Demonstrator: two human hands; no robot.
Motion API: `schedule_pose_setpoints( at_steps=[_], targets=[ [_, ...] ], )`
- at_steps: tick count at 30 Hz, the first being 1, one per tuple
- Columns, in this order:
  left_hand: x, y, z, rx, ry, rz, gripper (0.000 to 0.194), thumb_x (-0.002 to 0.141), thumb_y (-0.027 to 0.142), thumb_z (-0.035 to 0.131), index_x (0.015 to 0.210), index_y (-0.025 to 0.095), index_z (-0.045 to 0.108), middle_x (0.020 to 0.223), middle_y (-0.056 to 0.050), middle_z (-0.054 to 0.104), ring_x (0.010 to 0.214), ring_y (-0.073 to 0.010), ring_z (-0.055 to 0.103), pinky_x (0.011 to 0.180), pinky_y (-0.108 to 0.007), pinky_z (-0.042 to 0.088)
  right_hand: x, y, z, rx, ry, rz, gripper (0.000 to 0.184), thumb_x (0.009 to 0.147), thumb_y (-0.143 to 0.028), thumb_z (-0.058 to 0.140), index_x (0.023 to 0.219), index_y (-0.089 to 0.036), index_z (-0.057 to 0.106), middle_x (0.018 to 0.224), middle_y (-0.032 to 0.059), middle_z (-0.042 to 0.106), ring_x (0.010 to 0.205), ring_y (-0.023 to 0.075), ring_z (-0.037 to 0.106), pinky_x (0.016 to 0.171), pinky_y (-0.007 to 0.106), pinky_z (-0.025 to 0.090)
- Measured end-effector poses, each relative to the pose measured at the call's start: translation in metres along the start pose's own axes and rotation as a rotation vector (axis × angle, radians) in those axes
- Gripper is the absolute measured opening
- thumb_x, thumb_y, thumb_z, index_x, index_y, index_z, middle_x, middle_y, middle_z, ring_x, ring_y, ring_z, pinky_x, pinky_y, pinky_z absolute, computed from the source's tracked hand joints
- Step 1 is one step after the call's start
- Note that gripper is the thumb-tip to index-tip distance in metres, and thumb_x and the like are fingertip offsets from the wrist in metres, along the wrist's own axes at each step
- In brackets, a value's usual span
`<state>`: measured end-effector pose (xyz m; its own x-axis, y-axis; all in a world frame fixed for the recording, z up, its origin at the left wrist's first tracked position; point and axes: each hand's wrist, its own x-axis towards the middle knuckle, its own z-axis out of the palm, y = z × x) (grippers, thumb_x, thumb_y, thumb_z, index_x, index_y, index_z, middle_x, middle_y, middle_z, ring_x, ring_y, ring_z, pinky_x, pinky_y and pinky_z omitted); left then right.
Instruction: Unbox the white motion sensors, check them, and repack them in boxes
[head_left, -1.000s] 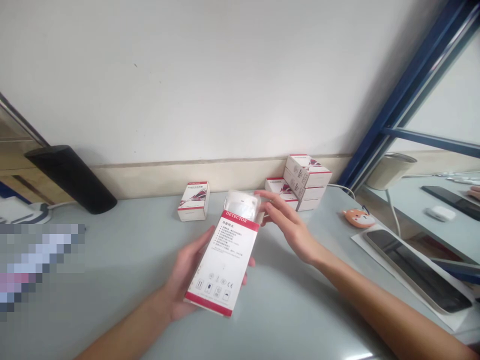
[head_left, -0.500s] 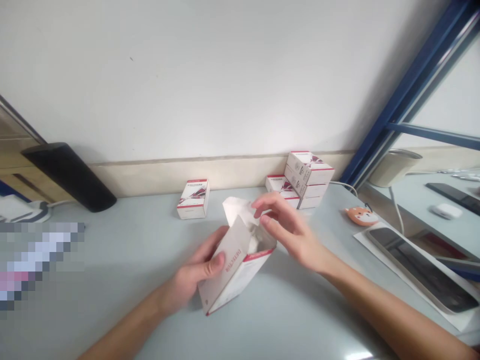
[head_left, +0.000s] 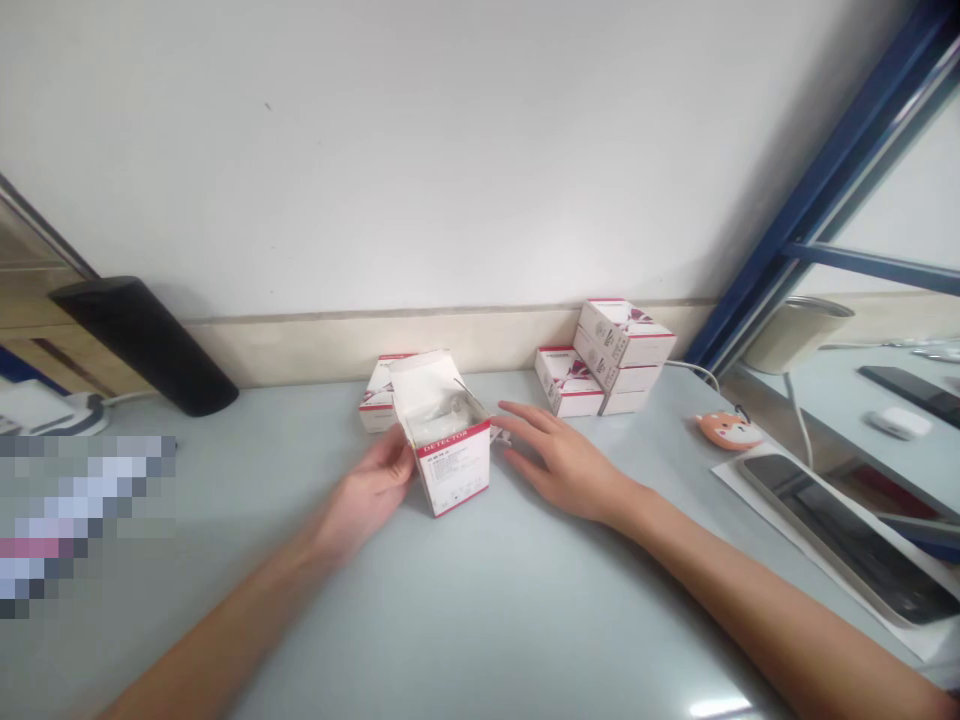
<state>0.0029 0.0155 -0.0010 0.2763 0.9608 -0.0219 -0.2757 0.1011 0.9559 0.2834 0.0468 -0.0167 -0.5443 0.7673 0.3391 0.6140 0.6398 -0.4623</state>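
A white cardboard box [head_left: 459, 475] with red edges and the word "DETECTOR" sits on the table with its lid flap raised. Inside it, clear plastic wrapping shows, though what the wrapping covers is hard to make out. My left hand [head_left: 367, 497] holds the box by its left side, some of its fingers hidden behind it. At the right side of the box is my right hand [head_left: 566, 462], fingers spread and the tips close to the cardboard; I cannot tell whether they touch. A closed box of the same kind [head_left: 375, 405] stands partly hidden behind the open one.
Several similar boxes [head_left: 626, 350] are stacked by the wall at the back right. A black cylinder [head_left: 150, 345] leans at the left. On the right lie an orange animal-faced pouch [head_left: 729, 430] and a long dark device [head_left: 847, 535] on white paper.
The box has gone from tilted in my left hand to upright, farther back and turned to show its printed side. My right hand has moved from above its opening down to its right side.
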Motion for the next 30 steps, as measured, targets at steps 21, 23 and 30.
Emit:
schedule_pose_setpoints(
  at_steps=[21, 23, 30],
  targets=[
    [-0.017, 0.010, 0.032, 0.494, 0.253, 0.533, 0.040, 0.084, 0.023, 0.082, 0.107, 0.027, 0.049, 0.120, -0.004, 0.056, 0.109, -0.0207, 0.061, 0.094, -0.030, 0.052, 0.010, 0.002, 0.006, 0.028, 0.016, 0.047, 0.016, 0.103, -0.027, 0.060, 0.114, -0.026, 0.072, 0.112, 0.0055, 0.076, 0.105, 0.0247, 0.070, 0.094, 0.044, 0.055],
    [-0.015, 0.007, 0.028, 0.562, 0.242, 0.600, 0.038, 0.086, 0.022, 0.080, 0.108, 0.027, 0.048, 0.119, -0.004, 0.055, 0.107, -0.0196, 0.062, 0.091, -0.030, 0.054, 0.010, 0.005, 0.005, 0.027, 0.024, 0.074, 0.014, 0.103, -0.025, 0.061, 0.110, -0.026, 0.073, 0.108, 0.0047, 0.075, 0.097, 0.0231, 0.070, 0.088, 0.041, 0.056],
    [-0.014, -0.009, 0.021, 0.755, 0.293, 0.719, 0.037, 0.091, 0.020, 0.075, 0.113, 0.027, 0.046, 0.115, -0.004, 0.062, 0.100, -0.0174, 0.067, 0.085, -0.031, 0.057, 0.005, -0.020, -0.022, 0.142, 0.510, -0.006, 0.012, 0.100, -0.022, 0.066, 0.110, -0.026, 0.072, 0.114, 0.0051, 0.075, 0.089, 0.0191, 0.072, 0.085, 0.037, 0.060]
  ],
)
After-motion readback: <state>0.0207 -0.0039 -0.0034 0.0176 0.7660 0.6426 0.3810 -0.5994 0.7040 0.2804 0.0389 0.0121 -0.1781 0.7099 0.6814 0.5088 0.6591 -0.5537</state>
